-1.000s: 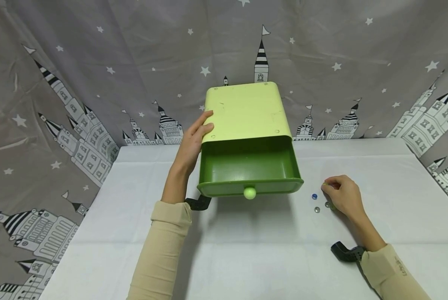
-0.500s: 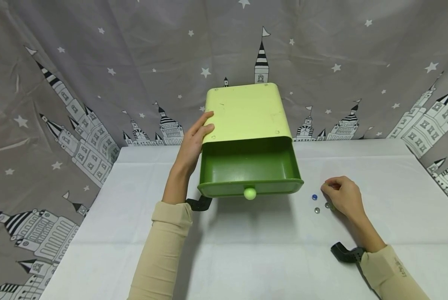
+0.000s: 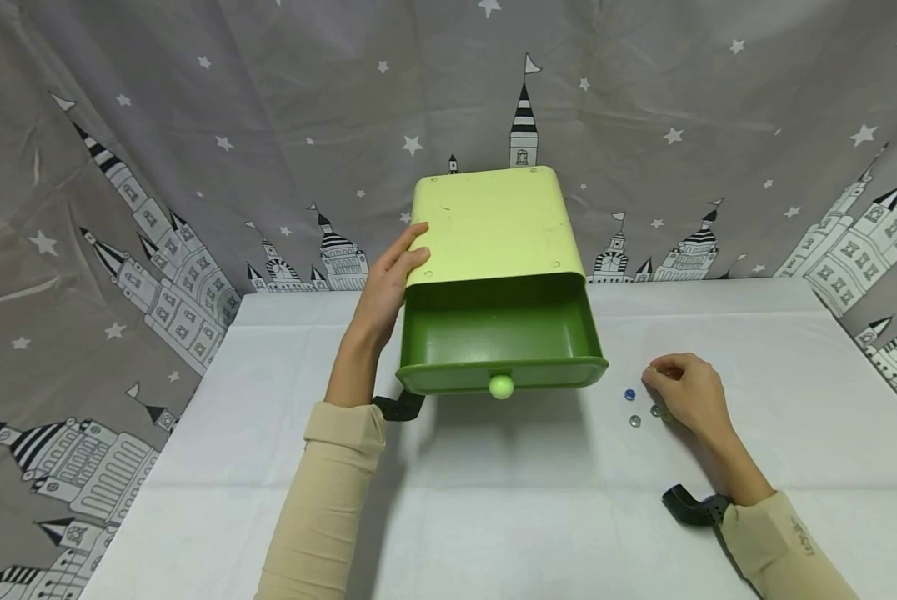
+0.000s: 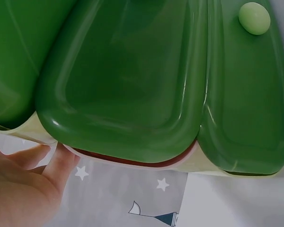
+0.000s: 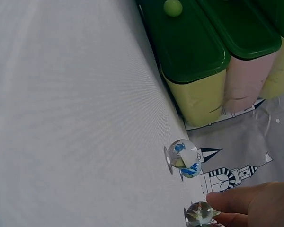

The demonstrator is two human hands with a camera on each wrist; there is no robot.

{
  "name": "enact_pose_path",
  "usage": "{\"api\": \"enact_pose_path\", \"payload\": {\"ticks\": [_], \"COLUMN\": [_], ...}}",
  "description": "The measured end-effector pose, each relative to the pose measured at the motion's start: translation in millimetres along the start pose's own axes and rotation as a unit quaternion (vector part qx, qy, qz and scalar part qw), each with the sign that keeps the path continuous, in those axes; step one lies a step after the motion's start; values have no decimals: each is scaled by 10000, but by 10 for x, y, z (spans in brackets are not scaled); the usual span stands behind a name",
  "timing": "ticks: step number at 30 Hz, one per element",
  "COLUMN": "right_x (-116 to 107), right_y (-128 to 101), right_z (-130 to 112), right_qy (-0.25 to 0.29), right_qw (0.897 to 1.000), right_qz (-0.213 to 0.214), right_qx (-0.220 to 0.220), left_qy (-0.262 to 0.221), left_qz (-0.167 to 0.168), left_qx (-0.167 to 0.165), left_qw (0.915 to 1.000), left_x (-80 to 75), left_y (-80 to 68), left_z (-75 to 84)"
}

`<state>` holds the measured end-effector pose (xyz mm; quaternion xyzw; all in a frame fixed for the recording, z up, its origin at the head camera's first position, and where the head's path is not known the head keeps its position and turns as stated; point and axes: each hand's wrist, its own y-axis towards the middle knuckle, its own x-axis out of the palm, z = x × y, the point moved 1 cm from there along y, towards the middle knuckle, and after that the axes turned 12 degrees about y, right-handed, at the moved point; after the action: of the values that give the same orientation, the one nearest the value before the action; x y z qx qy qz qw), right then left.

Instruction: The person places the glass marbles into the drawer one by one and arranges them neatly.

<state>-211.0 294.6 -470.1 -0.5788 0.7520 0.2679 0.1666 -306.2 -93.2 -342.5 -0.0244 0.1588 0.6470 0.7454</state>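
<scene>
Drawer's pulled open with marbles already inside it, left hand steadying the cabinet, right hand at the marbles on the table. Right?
Not quite: the drawer is pulled open but holds nothing, as the head view shows. The marbles lie on the table, to the right of the drawer. The rest stands: the left hand rests against the cabinet, and the right hand is at the marbles.

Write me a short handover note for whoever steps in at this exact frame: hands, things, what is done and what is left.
Left hand: flat against the left side of the green drawer box, steadying it.
Right hand: fingers curled on the table, apparently pinching a marble, which is hard to see.
Drawer: pulled open, nothing inside.
Marbles: blue marble and clear marble lie loose right of the drawer.
Done: drawer opened.
Left: likely the marbles into the drawer, then close it.
</scene>
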Motion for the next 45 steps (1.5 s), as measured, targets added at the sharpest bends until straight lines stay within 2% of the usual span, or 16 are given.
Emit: {"api": "enact_pose_path", "payload": {"ticks": [16,23,32,45], "right_x": [-72,-87,-96,-184], "right_y": [-19,-66,-123,-195], "right_z": [-88,-281,-496,-747], "right_qy": [411,881,1212,1517], "right_qw": [9986,9957,9911,9874], "right_qz": [-43,260,542,398], "right_qx": [329,124,41,-218], "left_qy": [93,63,-75,21], "left_qz": [-133,-139,-145,-116], "left_qx": [-99,-136,-206,-179], "left_qw": [9998,9998,9997,9998], "left_x": [16,14,19,3], "left_y": [13,20,19,18], "left_z": [46,53,59,53]}}
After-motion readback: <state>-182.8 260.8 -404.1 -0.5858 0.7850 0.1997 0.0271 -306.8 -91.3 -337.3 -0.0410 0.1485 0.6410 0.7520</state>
